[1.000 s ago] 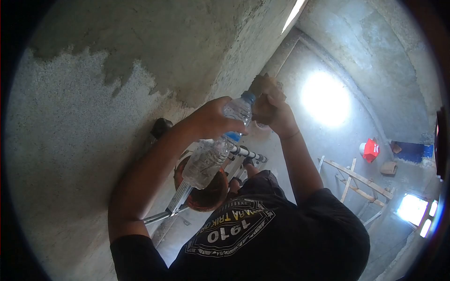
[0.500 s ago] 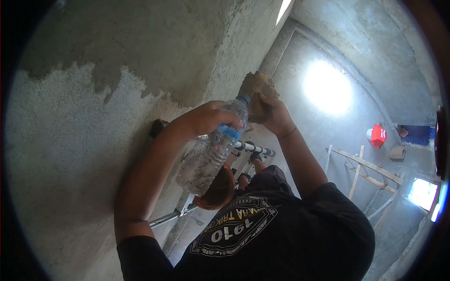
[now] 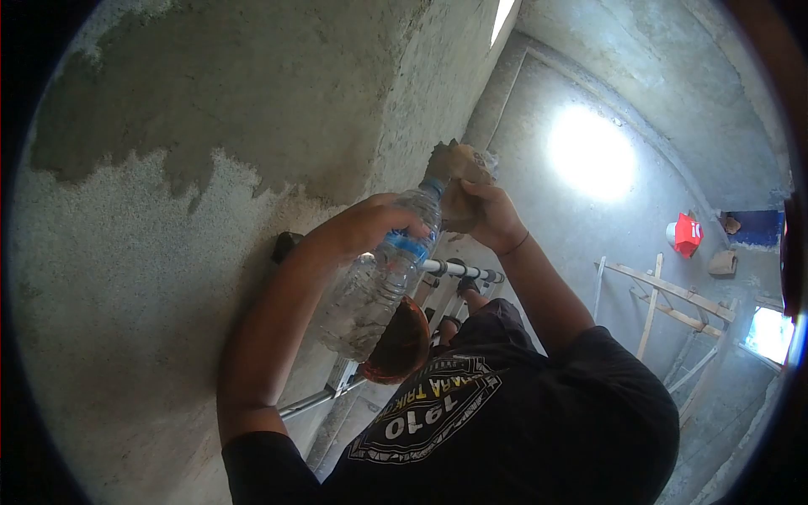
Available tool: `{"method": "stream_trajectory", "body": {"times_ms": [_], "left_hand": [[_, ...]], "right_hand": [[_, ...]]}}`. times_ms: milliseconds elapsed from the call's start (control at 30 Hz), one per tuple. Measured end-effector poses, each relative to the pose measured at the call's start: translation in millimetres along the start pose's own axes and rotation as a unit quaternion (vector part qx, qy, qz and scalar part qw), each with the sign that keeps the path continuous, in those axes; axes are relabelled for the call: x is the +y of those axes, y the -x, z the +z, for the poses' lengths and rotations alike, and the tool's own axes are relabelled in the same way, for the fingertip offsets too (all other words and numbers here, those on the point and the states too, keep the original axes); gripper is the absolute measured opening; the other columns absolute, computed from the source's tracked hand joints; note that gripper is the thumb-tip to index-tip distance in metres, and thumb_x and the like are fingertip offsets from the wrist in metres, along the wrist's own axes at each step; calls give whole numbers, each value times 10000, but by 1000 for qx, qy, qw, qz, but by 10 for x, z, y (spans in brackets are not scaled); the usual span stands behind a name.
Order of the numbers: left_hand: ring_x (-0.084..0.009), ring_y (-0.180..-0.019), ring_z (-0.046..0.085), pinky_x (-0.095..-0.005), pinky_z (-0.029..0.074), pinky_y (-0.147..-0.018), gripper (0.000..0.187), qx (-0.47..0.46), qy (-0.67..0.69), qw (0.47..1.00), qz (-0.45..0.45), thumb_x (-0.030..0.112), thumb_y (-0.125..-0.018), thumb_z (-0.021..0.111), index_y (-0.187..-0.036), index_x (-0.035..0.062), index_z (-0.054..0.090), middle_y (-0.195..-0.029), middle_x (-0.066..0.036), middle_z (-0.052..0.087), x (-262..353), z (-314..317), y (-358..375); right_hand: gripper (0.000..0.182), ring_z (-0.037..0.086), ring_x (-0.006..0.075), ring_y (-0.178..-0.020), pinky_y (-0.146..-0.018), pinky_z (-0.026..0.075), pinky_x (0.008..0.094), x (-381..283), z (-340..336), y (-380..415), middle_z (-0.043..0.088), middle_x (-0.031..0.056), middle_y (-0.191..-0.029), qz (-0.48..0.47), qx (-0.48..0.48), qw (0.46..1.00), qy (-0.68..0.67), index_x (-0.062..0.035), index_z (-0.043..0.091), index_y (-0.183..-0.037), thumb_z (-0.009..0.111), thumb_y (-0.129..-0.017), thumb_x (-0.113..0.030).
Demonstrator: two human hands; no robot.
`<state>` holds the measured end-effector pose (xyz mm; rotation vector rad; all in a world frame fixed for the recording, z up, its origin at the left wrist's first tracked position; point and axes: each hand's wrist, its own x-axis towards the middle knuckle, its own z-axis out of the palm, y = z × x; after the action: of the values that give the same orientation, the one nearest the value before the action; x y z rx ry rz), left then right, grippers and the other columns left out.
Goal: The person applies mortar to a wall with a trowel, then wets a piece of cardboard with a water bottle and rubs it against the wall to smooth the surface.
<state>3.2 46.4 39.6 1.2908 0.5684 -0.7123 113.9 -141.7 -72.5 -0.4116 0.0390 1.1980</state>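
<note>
My left hand (image 3: 392, 222) is wrapped round the upper part of a clear plastic bottle (image 3: 362, 303) with a blue label band. The bottle slants, with its base toward the lower left and its blue-ringed neck up against a crumpled brown bag or wrapper (image 3: 454, 172). My right hand (image 3: 498, 220) grips that brown wrapper, thumb on its near side. What the wrapper contains is hidden. Both hands are close together in front of the wall corner. Under the bottle shows a reddish-brown round container (image 3: 399, 343).
A rough wall (image 3: 126, 278) with a darker grey plastered area (image 3: 269, 84) fills the left. Below the hands are metal ladder rails (image 3: 461, 270) and my feet. At right are a wooden frame (image 3: 673, 292), a red object (image 3: 688, 236) and a brown block (image 3: 722, 263).
The view has shifted slightly. The bottle and wrapper sit a little lower in it, and the wall and red object have moved slightly too. Both hands keep their holds.
</note>
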Motion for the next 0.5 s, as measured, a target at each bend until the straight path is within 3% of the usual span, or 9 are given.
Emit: {"method": "stream_trajectory", "body": {"times_ms": [233, 300, 367, 500], "left_hand": [[-137, -772, 581, -282, 468, -709, 378, 13, -10, 999, 31, 194, -730, 629, -1053, 13, 554, -866, -56, 599, 54, 3, 53], [-143, -780, 579, -284, 470, -715, 388, 52, -24, 992, 110, 208, -730, 632, -1064, 27, 553, -867, -54, 594, 112, 17, 101], [-146, -778, 582, -286, 473, -718, 394, 81, -19, 987, 134, 206, -731, 636, -1073, 30, 550, -867, -54, 595, 127, -9, 99], [-160, -806, 611, -288, 487, -721, 423, 171, -14, 966, 193, 198, -708, 693, -1058, -2, 567, -898, -92, 625, 62, -47, 34]], "right_hand": [[353, 582, 260, -1027, -922, 457, 421, -41, 129, -42, 579, 113, -1109, -2, 29, 999, 21, -35, 467, -1215, 504, -885, -153], [369, 576, 266, -1036, -924, 457, 424, -93, 168, -75, 568, 120, -1125, 1, 18, 999, 26, -35, 453, -1230, 504, -885, -156], [414, 558, 281, -1062, -927, 456, 428, -165, 240, -108, 532, 145, -1171, -24, 88, 994, 68, -34, 413, -1265, 505, -884, -167], [444, 540, 307, -1086, -919, 460, 450, -366, 291, -224, 496, 169, -1213, -48, 78, 992, 86, -28, 376, -1288, 498, -888, -174]]}}
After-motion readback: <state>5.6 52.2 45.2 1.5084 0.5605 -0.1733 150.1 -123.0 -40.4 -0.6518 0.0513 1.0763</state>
